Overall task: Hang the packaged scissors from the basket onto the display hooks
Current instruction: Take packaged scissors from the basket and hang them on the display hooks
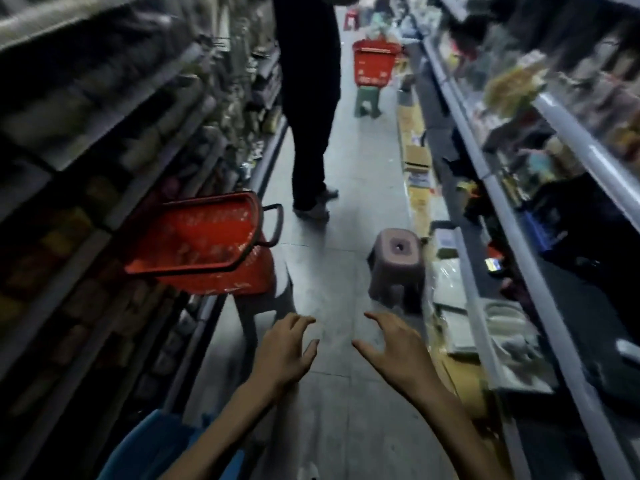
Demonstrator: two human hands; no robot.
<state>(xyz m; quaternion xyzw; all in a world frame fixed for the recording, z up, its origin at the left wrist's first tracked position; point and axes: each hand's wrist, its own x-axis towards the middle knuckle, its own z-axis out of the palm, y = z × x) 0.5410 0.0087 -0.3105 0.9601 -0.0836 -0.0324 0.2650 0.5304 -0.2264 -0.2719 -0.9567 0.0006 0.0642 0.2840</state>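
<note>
Shop aisle floor [332, 268] lies under the empty, loosely spread left hand [284, 351] and right hand [391, 348], while the red basket [201, 244] at ten o'clock holds blurred packs, likely light, stiff-carded scissors best pinched by the top edge

It is dim in this shop aisle. The floor [346, 271] is the lightest part, and it gets brighter far up the aisle. The shelves on the left [104, 109] are dark and smeared with blur, so the goods there cannot be made out. The shelves on the right [568, 123] are smeared too, with a pale shine on their rails. The left hand [287, 355] and right hand [391, 348] look sharper. The red basket [221, 282] is soft. Straight lines bend near the edges, and the left corners go almost black.
</note>
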